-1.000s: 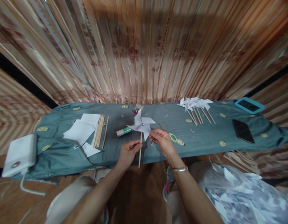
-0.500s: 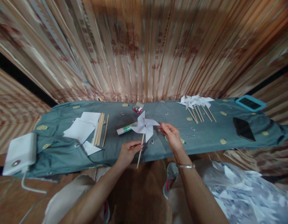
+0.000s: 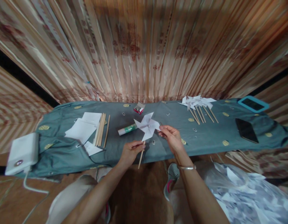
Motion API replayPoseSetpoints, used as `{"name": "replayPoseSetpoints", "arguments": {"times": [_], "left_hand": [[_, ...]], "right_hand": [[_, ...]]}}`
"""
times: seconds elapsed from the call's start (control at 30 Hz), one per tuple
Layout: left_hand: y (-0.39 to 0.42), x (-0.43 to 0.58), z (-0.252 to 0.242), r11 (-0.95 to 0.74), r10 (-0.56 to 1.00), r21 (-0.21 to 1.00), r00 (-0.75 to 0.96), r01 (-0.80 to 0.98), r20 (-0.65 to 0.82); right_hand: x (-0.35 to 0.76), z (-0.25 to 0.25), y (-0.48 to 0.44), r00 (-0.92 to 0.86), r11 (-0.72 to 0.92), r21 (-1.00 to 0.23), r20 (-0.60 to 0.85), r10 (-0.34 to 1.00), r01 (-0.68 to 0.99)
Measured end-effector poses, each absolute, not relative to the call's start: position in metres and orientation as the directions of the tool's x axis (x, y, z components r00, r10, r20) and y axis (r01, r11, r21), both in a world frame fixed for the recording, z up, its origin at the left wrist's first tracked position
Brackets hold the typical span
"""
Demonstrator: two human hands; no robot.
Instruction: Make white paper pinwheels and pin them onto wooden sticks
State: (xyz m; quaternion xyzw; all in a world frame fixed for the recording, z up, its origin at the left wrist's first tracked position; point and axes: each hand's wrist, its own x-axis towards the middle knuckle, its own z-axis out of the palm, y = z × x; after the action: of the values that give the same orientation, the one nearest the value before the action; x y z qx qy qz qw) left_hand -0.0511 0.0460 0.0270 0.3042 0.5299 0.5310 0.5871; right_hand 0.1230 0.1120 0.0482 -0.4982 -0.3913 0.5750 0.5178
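Observation:
A white paper pinwheel (image 3: 147, 124) with a pin at its centre is held up over the near middle of the cloth. Its wooden stick (image 3: 141, 158) is pinched in my left hand (image 3: 131, 151), just below the blades. My right hand (image 3: 171, 136) is closed at the tip of the right-hand blade, thumb and fingers touching the paper. Just left of the pinwheel lies a glue stick (image 3: 127, 129) with a green label. Behind it stands a small open red box (image 3: 139, 108) of shiny pins.
White paper sheets (image 3: 82, 129) and several loose wooden sticks (image 3: 100, 129) lie on the left, beside a white power bank (image 3: 22, 154) with a cable. Finished pinwheels (image 3: 198, 102) lie back right, near a blue-framed tablet (image 3: 253, 104) and a dark phone (image 3: 246, 130). A clear bag of white paper pieces (image 3: 248, 193) sits lower right.
The pinwheel's blades have turned a little about the pin, and the whole wheel sits slightly further right in view. Both hands keep their places on the stick and blade tip.

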Motion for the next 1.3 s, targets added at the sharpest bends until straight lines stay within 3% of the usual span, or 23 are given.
{"name": "replayPoseSetpoints", "arguments": {"times": [0.37,0.83,0.97,1.13,1.3], "left_hand": [[0.051,-0.053,0.024,0.211,0.938,0.922,-0.199,-0.325,-0.284],[0.052,-0.056,0.018,0.163,0.968,0.96,-0.149,-0.225,-0.2],[0.052,-0.056,0.019,0.196,0.957,0.948,-0.16,-0.252,-0.241],[0.049,-0.053,0.023,0.287,0.943,0.916,-0.084,-0.279,-0.321],[0.046,-0.051,0.025,0.343,0.932,0.901,-0.025,-0.267,-0.362]], "right_hand": [[0.108,0.046,0.099,-0.045,-0.196,-0.969,-0.191,0.981,-0.149],[0.097,0.049,0.088,-0.22,-0.131,-0.989,-0.113,0.969,-0.068],[0.115,0.052,0.096,-0.099,-0.028,-0.999,-0.026,0.995,-0.02],[0.139,0.051,0.115,0.195,0.024,-0.992,-0.001,0.981,-0.121],[0.14,0.051,0.12,0.158,-0.026,-0.992,-0.045,0.986,-0.122]]}}
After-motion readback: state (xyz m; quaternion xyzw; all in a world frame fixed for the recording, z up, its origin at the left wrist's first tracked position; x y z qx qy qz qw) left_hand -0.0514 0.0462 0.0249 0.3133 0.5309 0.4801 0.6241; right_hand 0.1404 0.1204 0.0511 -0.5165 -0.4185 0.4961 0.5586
